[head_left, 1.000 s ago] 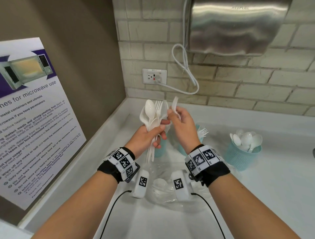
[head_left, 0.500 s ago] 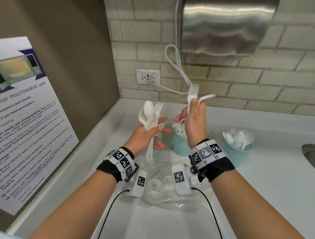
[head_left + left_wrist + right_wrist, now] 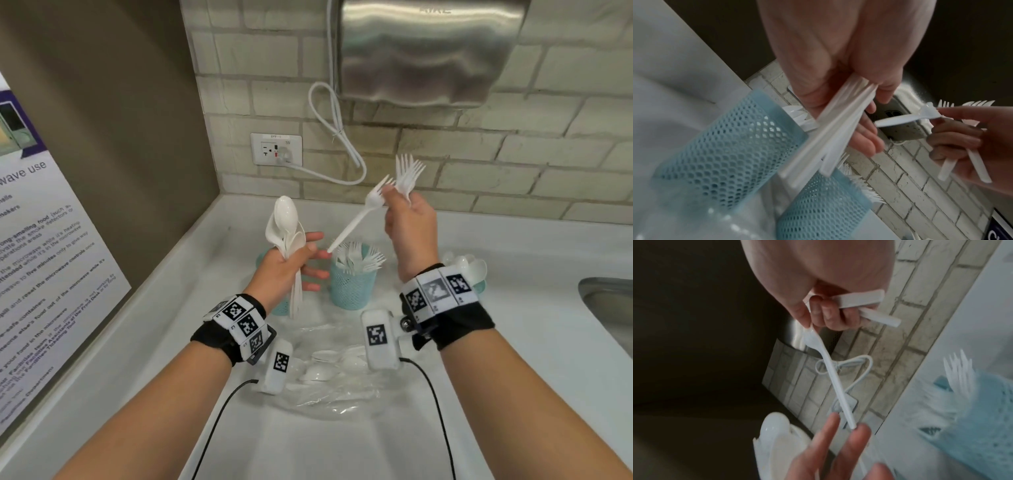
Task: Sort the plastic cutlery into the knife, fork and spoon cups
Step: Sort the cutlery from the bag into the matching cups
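Note:
My left hand (image 3: 291,267) grips a bundle of white spoons (image 3: 286,226) by their handles (image 3: 838,129), bowls up, with the fingers stretched out. My right hand (image 3: 407,219) is raised over the fork cup (image 3: 352,281) and holds a fan of forks (image 3: 407,174). It also pinches one fork (image 3: 356,222) by its head (image 3: 812,339). That fork's handle slants down to my left fingertips (image 3: 857,430). A second mesh cup (image 3: 725,154) with knife tips sits behind my left hand. The spoon cup (image 3: 479,270) is partly hidden by my right wrist.
A clear plastic bag (image 3: 329,373) with loose spoons lies on the white counter (image 3: 534,325) under my wrists. A steel sink (image 3: 609,308) is at the right edge. An outlet (image 3: 275,149), a looped cord and a hand dryer (image 3: 428,51) are on the brick wall, and a poster (image 3: 51,274) hangs on the left wall.
My right hand drew forks out of the left-hand bundle and rose up and to the right. One fork now dangles from its fingers. The left bundle shows only spoons.

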Available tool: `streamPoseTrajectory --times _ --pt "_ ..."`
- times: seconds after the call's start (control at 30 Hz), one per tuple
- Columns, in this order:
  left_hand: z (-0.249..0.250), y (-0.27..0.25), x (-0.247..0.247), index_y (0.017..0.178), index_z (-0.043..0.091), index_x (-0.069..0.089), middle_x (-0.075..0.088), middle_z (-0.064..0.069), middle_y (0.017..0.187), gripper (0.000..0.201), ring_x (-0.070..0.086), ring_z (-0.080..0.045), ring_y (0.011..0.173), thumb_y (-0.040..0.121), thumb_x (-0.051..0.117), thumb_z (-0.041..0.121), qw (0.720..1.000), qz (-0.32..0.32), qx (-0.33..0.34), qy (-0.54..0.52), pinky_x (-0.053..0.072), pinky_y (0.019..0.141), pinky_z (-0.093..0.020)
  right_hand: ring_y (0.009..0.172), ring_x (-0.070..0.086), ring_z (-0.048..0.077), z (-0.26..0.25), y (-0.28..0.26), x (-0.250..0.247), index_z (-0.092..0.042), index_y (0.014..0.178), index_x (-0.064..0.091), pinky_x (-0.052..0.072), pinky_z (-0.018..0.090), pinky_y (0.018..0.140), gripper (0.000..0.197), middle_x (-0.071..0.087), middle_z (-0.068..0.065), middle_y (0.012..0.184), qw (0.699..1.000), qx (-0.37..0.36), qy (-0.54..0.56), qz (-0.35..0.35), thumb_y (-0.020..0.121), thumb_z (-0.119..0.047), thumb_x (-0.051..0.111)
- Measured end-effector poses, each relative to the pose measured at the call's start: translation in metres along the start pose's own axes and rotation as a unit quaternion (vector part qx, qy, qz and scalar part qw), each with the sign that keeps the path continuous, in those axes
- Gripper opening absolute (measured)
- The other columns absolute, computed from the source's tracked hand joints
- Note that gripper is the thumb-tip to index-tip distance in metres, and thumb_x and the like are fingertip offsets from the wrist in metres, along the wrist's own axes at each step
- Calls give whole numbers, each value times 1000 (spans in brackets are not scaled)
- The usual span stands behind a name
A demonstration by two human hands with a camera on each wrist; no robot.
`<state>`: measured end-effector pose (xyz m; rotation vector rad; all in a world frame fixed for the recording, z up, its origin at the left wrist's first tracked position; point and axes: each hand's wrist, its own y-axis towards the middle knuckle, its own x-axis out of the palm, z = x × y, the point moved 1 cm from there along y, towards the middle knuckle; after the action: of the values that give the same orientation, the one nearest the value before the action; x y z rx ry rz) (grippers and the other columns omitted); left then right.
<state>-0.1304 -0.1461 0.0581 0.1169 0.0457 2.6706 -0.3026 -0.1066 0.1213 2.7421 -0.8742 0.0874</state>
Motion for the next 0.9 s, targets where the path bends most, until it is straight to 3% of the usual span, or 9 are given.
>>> streamPoseTrajectory --times 0.13,0.23,0.33,0.4,0.5,0.57,0.67,0.77,0.9 --pt "-4 5 2 113 19 59 67 -2 88 18 63 -12 59 98 48 20 1000 24 12 2 57 58 -30 72 54 8 20 13 -7 -16 107 64 40 22 67 19 61 -4 83 990 -28 -138 -8 93 -24 55" --pt "-8 5 6 109 21 61 62 -3 78 17 58 -11 52 98 48 20 999 30 25 14 56 57 -29 93 58 20 51 12 -13 -9 109 65 37 24 77 25 64 6 100 964 9 -258 -71 94 -25 54" --pt "-12 5 7 112 15 61 52 0 57 19 49 -10 43 97 50 20 998 47 34 28 56 64 -37 93 56 20 64 12 -19 -10 113 63 35 23 78 27 59 1 98 945 46 -306 -104 92 -26 55" --pt "-14 5 6 110 15 62 41 4 48 18 40 -8 39 97 51 21 997 57 29 34 58 66 -38 90 50 15 53 15 -18 -11 116 61 33 24 78 27 55 -2 98 960 42 -262 -95 96 -20 45" --pt "-14 6 7 104 17 62 36 8 47 13 34 -5 41 96 53 20 996 79 22 42 55 56 -26 84 41 12 31 21 -12 -13 98 66 32 29 82 31 46 -2 87 974 -16 -213 -77 98 -15 35" --pt "-13 7 9 105 16 58 37 8 50 11 35 -5 42 96 53 17 995 88 22 48 51 52 -24 97 34 17 24 23 -8 -11 99 67 26 28 93 36 40 4 98 958 -62 -275 -60 101 -20 33" --pt "-12 9 10 108 18 54 37 3 58 15 37 -4 41 95 50 10 995 88 12 45 50 50 -24 100 38 19 32 30 -3 -3 107 60 25 16 84 31 36 10 112 955 -52 -276 -94 101 -14 32" --pt "-11 8 11 112 18 49 41 2 63 19 38 -6 41 96 49 8 996 84 4 26 53 48 -27 91 52 25 54 34 -1 2 109 59 34 18 79 26 50 18 117 932 2 -332 -145 99 -12 39" --pt "-8 4 14 104 12 44 46 -2 68 9 44 -11 40 97 48 14 998 63 4 16 58 52 -35 84 59 28 68 30 -4 4 101 63 47 32 76 25 66 19 101 909 42 -376 -177 93 -17 53"
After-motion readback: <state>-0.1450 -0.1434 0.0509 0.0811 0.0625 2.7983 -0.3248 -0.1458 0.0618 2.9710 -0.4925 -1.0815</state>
